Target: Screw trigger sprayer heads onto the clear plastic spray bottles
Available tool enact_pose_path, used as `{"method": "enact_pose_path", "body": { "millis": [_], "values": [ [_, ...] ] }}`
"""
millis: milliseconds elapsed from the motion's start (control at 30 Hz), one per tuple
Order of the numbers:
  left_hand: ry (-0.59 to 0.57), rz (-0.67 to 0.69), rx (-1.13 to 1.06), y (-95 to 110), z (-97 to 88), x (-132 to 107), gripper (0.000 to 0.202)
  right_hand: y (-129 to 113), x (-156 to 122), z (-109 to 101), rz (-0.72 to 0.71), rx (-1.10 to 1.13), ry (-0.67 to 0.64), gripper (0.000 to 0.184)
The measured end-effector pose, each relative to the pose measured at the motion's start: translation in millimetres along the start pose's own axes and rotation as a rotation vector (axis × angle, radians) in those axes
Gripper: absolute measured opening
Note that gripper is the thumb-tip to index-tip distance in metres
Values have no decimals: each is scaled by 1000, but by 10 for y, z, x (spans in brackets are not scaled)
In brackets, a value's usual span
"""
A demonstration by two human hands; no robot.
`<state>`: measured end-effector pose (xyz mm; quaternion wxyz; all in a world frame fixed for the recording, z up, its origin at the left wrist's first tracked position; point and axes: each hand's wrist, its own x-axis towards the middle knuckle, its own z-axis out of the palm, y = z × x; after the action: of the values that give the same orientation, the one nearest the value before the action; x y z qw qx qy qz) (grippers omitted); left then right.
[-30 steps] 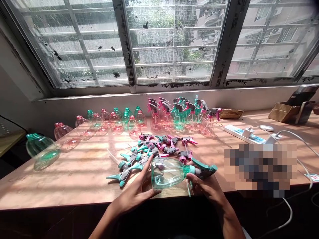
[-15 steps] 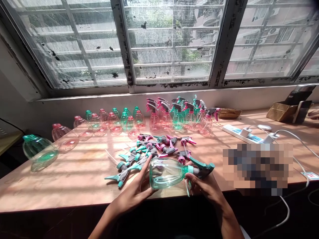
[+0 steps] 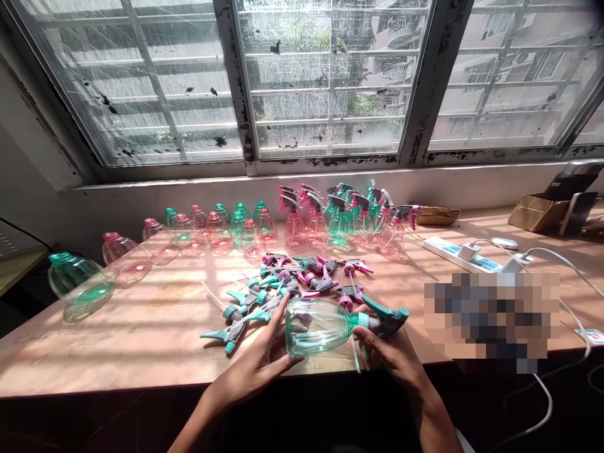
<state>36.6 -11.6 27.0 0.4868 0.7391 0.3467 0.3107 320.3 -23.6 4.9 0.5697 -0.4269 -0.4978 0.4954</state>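
Observation:
A clear green spray bottle [image 3: 316, 327] lies sideways between my hands above the table's front edge, its base to the left. My left hand [image 3: 271, 352] is closed round the base end. At the neck, my right hand [image 3: 384, 352] grips the teal collar of the grey and teal spray head [image 3: 384, 318], which sits on the bottle's mouth. Just behind the bottle lies a loose pile of spray heads [image 3: 309, 277], teal and pink, some with thin tubes. The fingers behind the bottle are partly hidden.
Several open pink and green bottles [image 3: 219, 233] stand at the left and back of the wooden table [image 3: 155, 340]. Bottles with pink and teal heads [image 3: 340, 226] stand at back centre. A power strip [image 3: 460, 255] with cables, a cardboard box [image 3: 538, 211] and a blurred patch are at right.
The whole view has shifted slightly. My hands keep the same hold on the bottle, and the right thumb lies a little differently at the collar.

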Motion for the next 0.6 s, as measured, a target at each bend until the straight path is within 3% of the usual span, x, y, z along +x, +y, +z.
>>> {"method": "enact_pose_path", "body": {
  "millis": [133, 300, 500, 600],
  "values": [
    [56, -63, 96, 0, -21, -4, 108, 51, 4, -6, 40, 26, -3, 46],
    [51, -86, 133, -12, -47, -7, 98, 85, 1, -32, 39, 6, 3, 48],
    [24, 0, 110, -23, -38, -4, 93, 95, -18, -34, 102, -13, 17, 56],
    [25, -10, 88, -21, -37, 3, 99, 85, -16, -29, 114, -18, 25, 56]
  ]
}}
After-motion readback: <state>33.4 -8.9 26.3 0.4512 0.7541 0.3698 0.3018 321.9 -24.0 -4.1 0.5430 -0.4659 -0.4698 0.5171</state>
